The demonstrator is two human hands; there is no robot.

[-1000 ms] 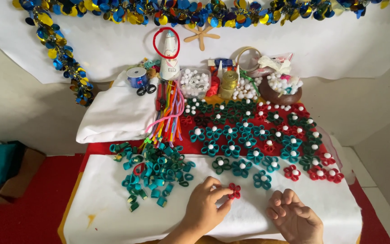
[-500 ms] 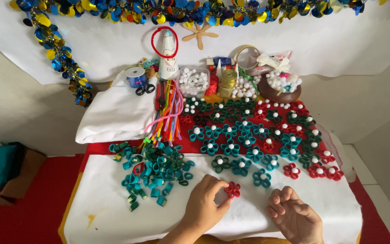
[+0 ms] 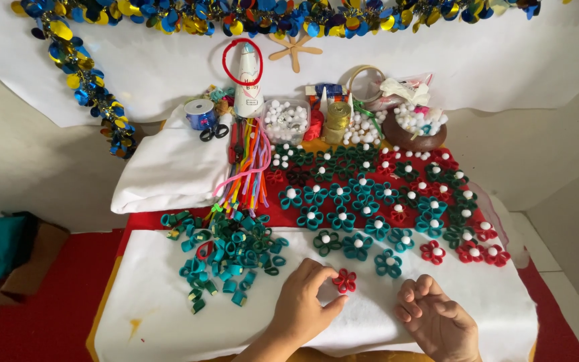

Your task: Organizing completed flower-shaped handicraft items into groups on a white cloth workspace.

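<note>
**Left hand presses a small red paper flower on the white felt**

Your left hand [image 3: 303,305] lies on the white felt sheet [image 3: 155,315], and its fingertips touch a red loop flower [image 3: 344,280] at about 1 o'clock from the hand. The fingers pinch and press it lightly rather than lift it; it looks like you hold the petals together so the shape does not open. This flower has no white centre yet.

Your right hand [image 3: 437,320] rests at 3 o'clock from the left one, fingers loosely curled and holding nothing. It stays near, probably ready to help.

At 10 o'clock from the left hand is a heap of teal ribbon loops [image 3: 226,255], short curled strips with a smooth, slightly shiny look, kept within easy reach. At 12 o'clock, rows of finished flowers [image 3: 370,201] in teal, dark green and red lie flat and apart from each other, most with a round white pompom in the middle. One open teal flower [image 3: 388,263], without a pompom, lies just beside the red one at 2 o'clock.

Farther at 12 o'clock stand a clear box of white pompoms [image 3: 286,121] and a bundle of fuzzy pipe cleaners [image 3: 246,167].
</note>
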